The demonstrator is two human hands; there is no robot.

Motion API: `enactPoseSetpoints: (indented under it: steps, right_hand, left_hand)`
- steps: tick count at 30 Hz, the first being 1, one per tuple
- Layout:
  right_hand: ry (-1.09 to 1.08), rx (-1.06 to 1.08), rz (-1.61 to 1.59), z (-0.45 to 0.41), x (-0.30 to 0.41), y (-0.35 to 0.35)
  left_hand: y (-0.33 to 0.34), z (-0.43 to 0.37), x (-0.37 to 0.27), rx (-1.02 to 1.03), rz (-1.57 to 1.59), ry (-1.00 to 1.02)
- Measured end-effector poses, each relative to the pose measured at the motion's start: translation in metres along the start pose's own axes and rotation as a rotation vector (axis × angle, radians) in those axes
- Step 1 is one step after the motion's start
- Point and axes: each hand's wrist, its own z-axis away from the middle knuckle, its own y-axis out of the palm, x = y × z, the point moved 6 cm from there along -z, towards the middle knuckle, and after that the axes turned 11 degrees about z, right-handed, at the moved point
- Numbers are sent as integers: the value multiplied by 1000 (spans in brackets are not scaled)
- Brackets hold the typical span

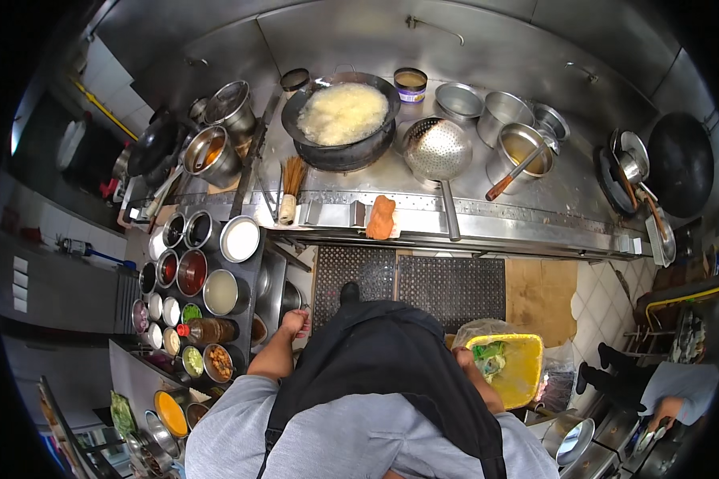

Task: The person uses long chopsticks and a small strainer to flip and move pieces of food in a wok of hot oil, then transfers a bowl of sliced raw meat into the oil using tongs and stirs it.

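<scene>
My left hand (pixel 297 323) is low at my left side, beside the rack of containers; its fingers look curled and nothing shows in them. At my right side, my right hand (pixel 464 357) is at the left rim of a yellow plastic basket (pixel 520 374) with leafy greens (pixel 490 358) in it; its fingers are mostly hidden. Ahead, a black wok (pixel 292 120) of foaming pale liquid (pixel 344 114) sits on a burner. To its right rests a perforated skimmer (pixel 440 146). A bamboo brush (pixel 290 185) and an orange cloth (pixel 381 217) lie along the counter's front edge.
Steel pots (pixel 504 117) and a wooden-handled ladle (pixel 515 173) stand at the right of the steel counter (pixel 347 197). Sauce and ingredient containers (pixel 192 272) crowd the left side, with a bottle (pixel 213 330) among them. Rubber mats (pixel 449 287) cover the floor. Another person (pixel 674 389) is at far right.
</scene>
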Motion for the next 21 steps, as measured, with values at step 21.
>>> enactPoseSetpoints:
  steps: [21]
  right_hand:
    - [-81, -70, -44, 22, 227, 42]
  left_hand:
    - [-238, 37, -389, -531, 417, 1145]
